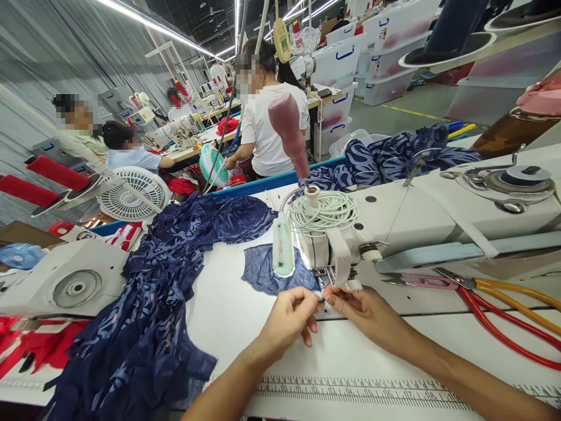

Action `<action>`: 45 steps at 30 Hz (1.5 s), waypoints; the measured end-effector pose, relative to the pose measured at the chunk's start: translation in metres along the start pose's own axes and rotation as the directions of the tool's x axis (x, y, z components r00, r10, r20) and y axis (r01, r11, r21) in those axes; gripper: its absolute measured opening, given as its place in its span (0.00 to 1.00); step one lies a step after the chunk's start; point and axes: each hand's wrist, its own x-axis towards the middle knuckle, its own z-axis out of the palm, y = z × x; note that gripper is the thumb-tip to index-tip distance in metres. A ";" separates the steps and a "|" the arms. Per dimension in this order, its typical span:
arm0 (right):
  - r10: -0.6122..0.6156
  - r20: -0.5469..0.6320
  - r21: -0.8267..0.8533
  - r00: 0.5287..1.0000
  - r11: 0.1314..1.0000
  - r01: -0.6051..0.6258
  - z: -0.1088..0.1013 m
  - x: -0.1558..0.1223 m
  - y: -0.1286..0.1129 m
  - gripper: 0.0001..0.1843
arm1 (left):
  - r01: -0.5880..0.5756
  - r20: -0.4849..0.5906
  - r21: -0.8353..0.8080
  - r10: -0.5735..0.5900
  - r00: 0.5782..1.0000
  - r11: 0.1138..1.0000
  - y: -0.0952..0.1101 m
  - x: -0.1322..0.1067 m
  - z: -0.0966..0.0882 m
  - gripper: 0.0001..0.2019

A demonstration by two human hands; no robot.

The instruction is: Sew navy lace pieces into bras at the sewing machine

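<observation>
My left hand (291, 318) and my right hand (366, 310) meet just in front of the sewing machine head (313, 248). Both are closed in a pinch, with a short bit of dark blue strip (322, 300) between the fingertips. Most of that strip is hidden by the fingers. A navy lace piece (263, 272) lies flat on the table behind my left hand and runs towards the presser foot (323, 275). My right fingertips are close to the foot; whether they touch it I cannot tell.
Navy patterned fabric (153, 292) is heaped on the left, with more (381, 158) behind the machine. Pink-handled snips (425, 280) and red-and-yellow-handled scissors (486, 310) lie on the right. A ruler strip (350, 390) runs along the front edge. Several people work at machines beyond.
</observation>
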 end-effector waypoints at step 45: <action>-0.595 0.187 -0.858 0.782 0.288 0.424 -0.013 -0.004 0.025 0.21 | -0.205 -0.201 0.741 0.503 0.841 0.639 -0.004 0.033 -0.004 0.05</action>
